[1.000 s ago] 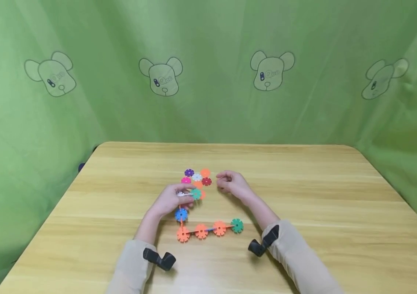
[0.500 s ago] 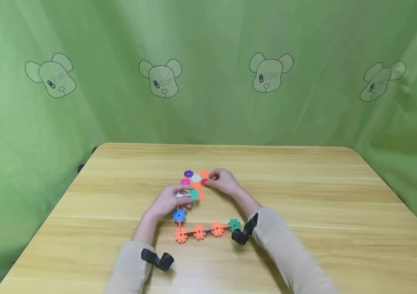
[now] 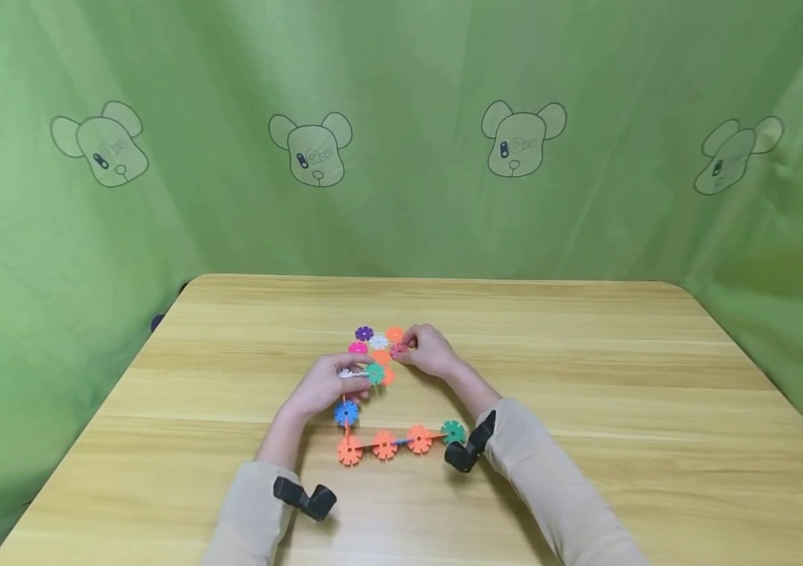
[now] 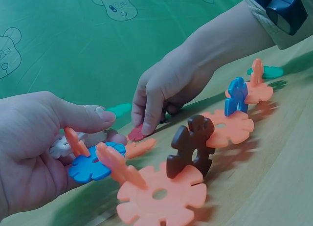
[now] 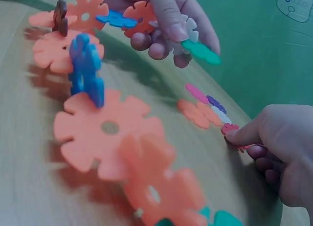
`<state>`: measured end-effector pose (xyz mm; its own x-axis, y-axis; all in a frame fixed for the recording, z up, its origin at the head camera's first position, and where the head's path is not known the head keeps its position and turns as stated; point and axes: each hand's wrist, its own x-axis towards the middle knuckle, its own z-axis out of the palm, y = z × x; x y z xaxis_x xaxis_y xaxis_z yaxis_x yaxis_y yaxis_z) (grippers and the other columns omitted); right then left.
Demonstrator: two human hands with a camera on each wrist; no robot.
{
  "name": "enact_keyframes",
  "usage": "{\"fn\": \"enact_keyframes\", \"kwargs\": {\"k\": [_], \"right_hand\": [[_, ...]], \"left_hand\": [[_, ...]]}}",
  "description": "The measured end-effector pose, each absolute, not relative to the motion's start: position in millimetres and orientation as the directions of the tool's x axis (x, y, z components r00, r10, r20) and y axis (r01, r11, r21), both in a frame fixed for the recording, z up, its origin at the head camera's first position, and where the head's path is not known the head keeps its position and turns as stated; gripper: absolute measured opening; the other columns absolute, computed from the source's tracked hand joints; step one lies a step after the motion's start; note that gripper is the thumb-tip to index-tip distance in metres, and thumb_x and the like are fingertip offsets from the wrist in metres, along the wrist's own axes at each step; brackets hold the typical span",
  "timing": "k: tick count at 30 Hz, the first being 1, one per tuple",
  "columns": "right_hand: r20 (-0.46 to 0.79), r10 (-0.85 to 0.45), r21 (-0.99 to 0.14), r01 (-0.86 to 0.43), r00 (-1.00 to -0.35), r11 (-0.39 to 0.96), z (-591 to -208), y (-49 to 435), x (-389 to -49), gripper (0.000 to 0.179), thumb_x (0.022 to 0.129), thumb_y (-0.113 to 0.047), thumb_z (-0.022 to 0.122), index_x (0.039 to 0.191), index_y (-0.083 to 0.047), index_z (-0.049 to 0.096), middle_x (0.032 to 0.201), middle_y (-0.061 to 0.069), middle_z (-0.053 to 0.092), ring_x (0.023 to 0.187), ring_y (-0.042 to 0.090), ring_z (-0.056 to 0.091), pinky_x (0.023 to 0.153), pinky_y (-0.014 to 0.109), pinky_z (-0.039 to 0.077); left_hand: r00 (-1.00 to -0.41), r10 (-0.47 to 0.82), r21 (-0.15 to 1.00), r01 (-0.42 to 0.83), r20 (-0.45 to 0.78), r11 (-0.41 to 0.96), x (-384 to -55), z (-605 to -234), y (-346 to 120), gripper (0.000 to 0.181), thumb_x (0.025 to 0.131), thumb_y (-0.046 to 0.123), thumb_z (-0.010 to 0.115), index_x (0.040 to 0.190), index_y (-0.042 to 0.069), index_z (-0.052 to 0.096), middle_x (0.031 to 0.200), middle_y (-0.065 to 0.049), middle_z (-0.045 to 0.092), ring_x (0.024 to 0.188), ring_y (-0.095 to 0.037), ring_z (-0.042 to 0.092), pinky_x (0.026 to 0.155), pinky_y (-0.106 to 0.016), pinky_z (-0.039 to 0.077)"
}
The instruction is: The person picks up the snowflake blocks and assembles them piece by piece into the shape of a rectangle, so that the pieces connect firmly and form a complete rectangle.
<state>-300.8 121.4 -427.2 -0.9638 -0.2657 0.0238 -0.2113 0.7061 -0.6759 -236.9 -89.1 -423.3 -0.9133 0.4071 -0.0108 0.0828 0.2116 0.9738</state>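
Note:
A chain of slotted plastic flower discs forms an L, with a blue disc (image 3: 346, 413), an orange corner disc (image 3: 350, 450), a dark brown disc (image 4: 191, 146) and a green end disc (image 3: 453, 432). My left hand (image 3: 331, 385) pinches the chain's other end, at a white disc (image 5: 188, 28) joined to a green disc (image 5: 201, 52), above the table. At the small loose pile, my right hand (image 3: 433, 351) pinches a red disc (image 4: 137, 133) between thumb and fingers, low at the tabletop. Its fingertips partly cover that disc.
Loose discs lie beyond my left hand: purple (image 3: 364, 333), white (image 3: 379, 342), pink (image 3: 357, 347) and several orange ones (image 3: 394, 334). The wooden table (image 3: 585, 354) is backed by a green curtain (image 3: 416, 228). Black cameras sit on both wrists.
My right hand has moved left to the pile and taken hold of the red disc, which now tilts. The left hand stays nearly still with the chain.

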Motion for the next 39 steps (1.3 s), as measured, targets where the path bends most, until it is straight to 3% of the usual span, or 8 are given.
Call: {"fn": "enact_keyframes", "kwargs": {"k": [9, 15, 22, 27, 39], "right_hand": [[0.033, -0.269, -0.78, -0.193, -0.963, 0.595, -430.7, 130.0, -296.5, 0.02, 0.077, 0.004, 0.066, 0.093, -0.001, 0.054, 0.081, 0.008, 0.054, 0.075, 0.02, 0.05, 0.068, 0.029, 0.045], [0.049, -0.28, -0.794, -0.208, -0.959, 0.572, -432.6, 135.9, -287.3, 0.015, 0.081, 0.001, 0.065, 0.096, 0.001, 0.061, 0.08, 0.007, 0.058, 0.073, 0.017, 0.052, 0.069, 0.029, 0.045], [0.021, -0.255, -0.846, -0.153, -0.967, 0.511, -432.1, 140.6, -275.9, 0.012, 0.086, -0.004, 0.063, 0.097, 0.001, 0.063, 0.079, 0.007, 0.061, 0.07, 0.016, 0.055, 0.064, 0.028, 0.048], [-0.012, -0.288, -0.895, -0.118, -0.958, 0.43, -426.2, 138.8, -263.0, 0.012, 0.088, -0.004, 0.061, 0.099, 0.002, 0.061, 0.076, 0.011, 0.061, 0.064, 0.018, 0.058, 0.059, 0.03, 0.052], [0.043, -0.316, -0.885, -0.183, -0.948, 0.428, -426.2, 130.0, -245.7, 0.012, 0.087, -0.004, 0.061, 0.1, -0.002, 0.063, 0.075, 0.009, 0.063, 0.062, 0.018, 0.06, 0.057, 0.029, 0.053]], "left_hand": [[-0.913, 0.407, 0.976, 0.074, -0.016, 0.205, -237.0, -422.6, -88.7, 0.04, 0.086, 0.003, 0.062, 0.125, -0.004, 0.053, 0.081, -0.019, 0.064, 0.069, -0.024, 0.065, 0.065, -0.033, 0.054], [-0.914, 0.405, 0.975, 0.083, -0.008, 0.207, -233.8, -420.7, -88.6, 0.039, 0.086, 0.003, 0.061, 0.124, -0.005, 0.053, 0.082, -0.02, 0.064, 0.071, -0.028, 0.064, 0.066, -0.034, 0.054], [-0.918, 0.397, 0.975, 0.08, -0.01, 0.208, -236.4, -425.5, -88.2, 0.04, 0.086, 0.004, 0.062, 0.124, -0.004, 0.054, 0.079, -0.014, 0.065, 0.069, -0.023, 0.064, 0.066, -0.033, 0.054], [-0.914, 0.405, 0.976, 0.082, -0.006, 0.2, -237.6, -425.7, -88.4, 0.04, 0.086, 0.003, 0.061, 0.124, -0.006, 0.053, 0.081, -0.018, 0.065, 0.068, -0.022, 0.064, 0.066, -0.033, 0.054], [-0.909, 0.417, 0.977, 0.088, -0.002, 0.195, -234.1, -415.6, -87.5, 0.039, 0.086, -0.002, 0.06, 0.123, -0.01, 0.051, 0.089, -0.028, 0.061, 0.07, -0.03, 0.063, 0.065, -0.034, 0.054]]}}
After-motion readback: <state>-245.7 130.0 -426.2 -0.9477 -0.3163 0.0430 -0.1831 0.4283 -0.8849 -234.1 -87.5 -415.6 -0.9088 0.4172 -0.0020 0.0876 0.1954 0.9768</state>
